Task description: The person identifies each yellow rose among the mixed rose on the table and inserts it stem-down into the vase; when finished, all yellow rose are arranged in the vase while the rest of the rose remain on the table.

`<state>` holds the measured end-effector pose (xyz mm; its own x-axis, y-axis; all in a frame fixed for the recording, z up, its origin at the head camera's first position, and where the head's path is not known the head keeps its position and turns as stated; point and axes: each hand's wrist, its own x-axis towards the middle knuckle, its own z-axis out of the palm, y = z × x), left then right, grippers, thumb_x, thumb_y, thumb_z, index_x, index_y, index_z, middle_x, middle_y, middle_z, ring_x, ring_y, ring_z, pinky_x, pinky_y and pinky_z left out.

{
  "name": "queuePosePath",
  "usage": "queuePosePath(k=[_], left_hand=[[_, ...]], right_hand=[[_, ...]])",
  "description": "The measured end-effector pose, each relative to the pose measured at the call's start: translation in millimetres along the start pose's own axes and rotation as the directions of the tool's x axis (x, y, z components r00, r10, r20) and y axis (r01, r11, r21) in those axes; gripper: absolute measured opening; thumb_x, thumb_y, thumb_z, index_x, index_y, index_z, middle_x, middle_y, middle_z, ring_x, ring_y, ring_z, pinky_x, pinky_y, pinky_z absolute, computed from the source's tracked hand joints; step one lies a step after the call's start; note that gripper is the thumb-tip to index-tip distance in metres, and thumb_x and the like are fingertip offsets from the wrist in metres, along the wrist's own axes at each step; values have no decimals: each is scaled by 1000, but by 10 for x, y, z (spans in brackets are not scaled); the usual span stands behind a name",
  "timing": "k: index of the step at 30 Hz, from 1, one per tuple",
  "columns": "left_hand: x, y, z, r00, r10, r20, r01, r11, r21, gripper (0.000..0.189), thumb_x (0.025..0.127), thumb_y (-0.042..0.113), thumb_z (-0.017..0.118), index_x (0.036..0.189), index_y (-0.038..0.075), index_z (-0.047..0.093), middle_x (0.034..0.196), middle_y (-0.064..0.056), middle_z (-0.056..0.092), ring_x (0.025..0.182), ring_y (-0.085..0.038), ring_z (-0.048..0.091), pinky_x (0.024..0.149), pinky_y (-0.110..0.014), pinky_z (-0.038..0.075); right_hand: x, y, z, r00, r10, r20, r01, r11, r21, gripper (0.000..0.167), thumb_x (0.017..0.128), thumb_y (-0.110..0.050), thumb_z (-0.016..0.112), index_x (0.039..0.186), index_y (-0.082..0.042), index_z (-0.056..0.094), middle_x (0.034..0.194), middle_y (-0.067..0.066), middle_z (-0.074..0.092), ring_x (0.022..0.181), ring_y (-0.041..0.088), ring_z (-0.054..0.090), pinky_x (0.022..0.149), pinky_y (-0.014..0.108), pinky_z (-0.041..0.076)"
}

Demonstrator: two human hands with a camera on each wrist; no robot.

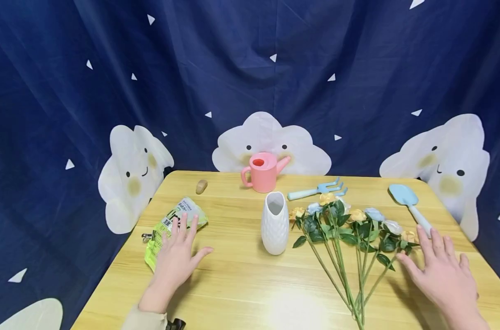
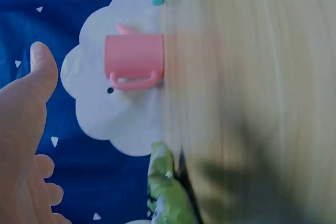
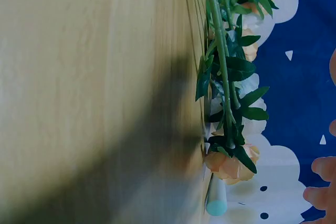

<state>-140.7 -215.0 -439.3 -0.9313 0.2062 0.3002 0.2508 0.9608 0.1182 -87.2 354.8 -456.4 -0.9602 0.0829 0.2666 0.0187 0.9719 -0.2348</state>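
Observation:
With fingers spread, my left hand [image 1: 177, 256] hovers over the near side of a green-and-white printed bag [image 1: 152, 252] at the left of the table; nothing is in its grasp. My right hand [image 1: 446, 270] also has its fingers spread and holds nothing, its shadow falling on the wood. Beside it lies a bunch of artificial flowers [image 1: 357, 215], yellow, blue and white blooms away from me, long green stems toward me. A white textured vase [image 1: 275, 224] stands upright between the hands. The light blue toy shovel [image 1: 404, 195] has its handle end near my right fingertips.
At the back of the wooden table [image 1: 225, 293] stands a pink watering can [image 1: 263, 174]. A blue toy rake [image 1: 316, 190] lies behind the flowers, and a small brown object [image 1: 201, 186] sits at the back left. A dark blue curtain [image 1: 250, 68] hangs behind.

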Motion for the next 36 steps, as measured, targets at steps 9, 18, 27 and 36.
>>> queuePosePath(k=[9, 18, 27, 36], left_hand=[[74, 284, 182, 998, -40, 38, 51, 926, -373, 94, 82, 65, 51, 149, 9, 14, 152, -12, 15, 136, -32, 20, 105, -53, 25], [284, 648, 503, 996, -62, 67, 91, 654, -751, 82, 81, 41, 70, 143, 4, 32, 136, -15, 46, 122, -32, 45, 101, -43, 35], [458, 995, 738, 984, 8, 177, 172, 194, -966, 84, 76, 11, 77, 142, -2, 27, 141, -25, 35, 129, -38, 35, 105, -50, 27], [489, 1263, 785, 989, 14, 150, 150, 9, -989, 89, 69, -8, 76, 141, -5, 23, 139, -26, 36, 127, -39, 36, 105, -48, 30]], right_hand=[[-5, -26, -110, 996, 89, -12, -87, 990, 109, 80, 91, -46, 52, 150, -19, 5, 141, 34, 25, 111, 62, 32, 79, 72, 29], [28, -240, -3, 995, 95, 33, -100, 945, 310, 53, 96, -34, 48, 133, 4, 42, 114, 33, 55, 86, 51, 57, 69, 61, 44], [104, -623, 196, 987, 67, 144, -142, 776, 614, 46, 94, -25, 56, 126, 8, 47, 110, 27, 60, 84, 14, 64, 68, 23, 52], [245, -875, 379, 962, -6, 274, -214, 604, 767, 45, 89, -11, 63, 124, 12, 45, 106, 28, 60, 79, 26, 65, 62, 32, 55]])
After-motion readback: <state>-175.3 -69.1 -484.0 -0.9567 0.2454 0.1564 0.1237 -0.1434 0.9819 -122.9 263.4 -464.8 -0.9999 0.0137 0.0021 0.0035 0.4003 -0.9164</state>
